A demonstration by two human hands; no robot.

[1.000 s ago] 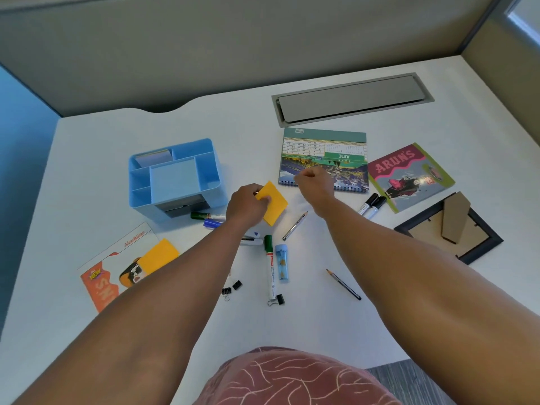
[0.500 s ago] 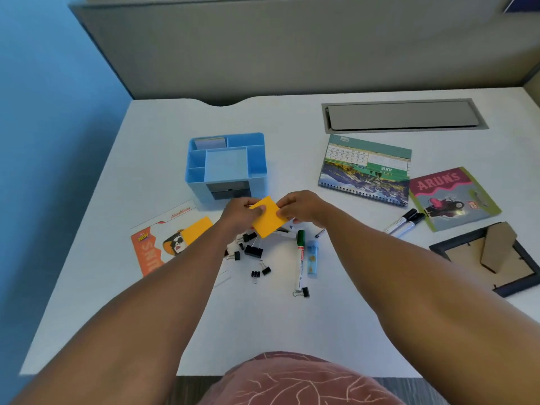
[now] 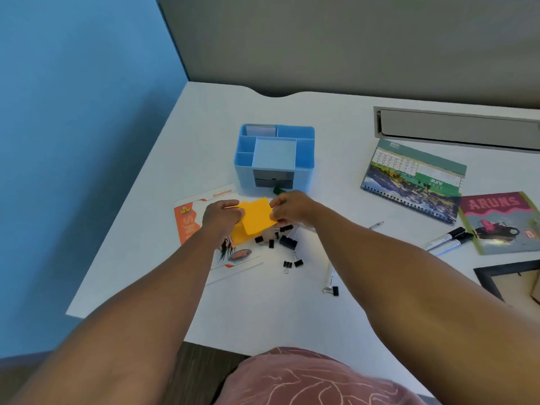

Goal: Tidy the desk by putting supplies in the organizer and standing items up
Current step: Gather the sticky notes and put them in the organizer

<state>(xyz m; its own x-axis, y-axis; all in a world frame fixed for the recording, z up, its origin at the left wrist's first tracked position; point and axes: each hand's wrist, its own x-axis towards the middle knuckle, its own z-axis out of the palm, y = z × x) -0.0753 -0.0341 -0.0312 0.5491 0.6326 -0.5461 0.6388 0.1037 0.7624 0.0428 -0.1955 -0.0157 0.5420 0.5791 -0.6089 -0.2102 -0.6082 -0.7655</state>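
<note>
Now both hands hold a square yellow sticky-note pad (image 3: pixel 258 216) just above the white desk (image 3: pixel 336 133).

Head view: the left hand (image 3: pixel 221 215) pinches the pad's left edge and the right hand (image 3: pixel 289 208) pinches its right edge; a second yellow pad (image 3: pixel 237 237) lies beneath on an orange-and-white printed card (image 3: pixel 190 226); the light blue plastic organizer (image 3: pixel 274 154) stands just behind the hands; small black binder clips (image 3: pixel 287 242) lie scattered below the pad; a spiral-bound desk calendar (image 3: pixel 415 179) lies flat to the right.
</note>
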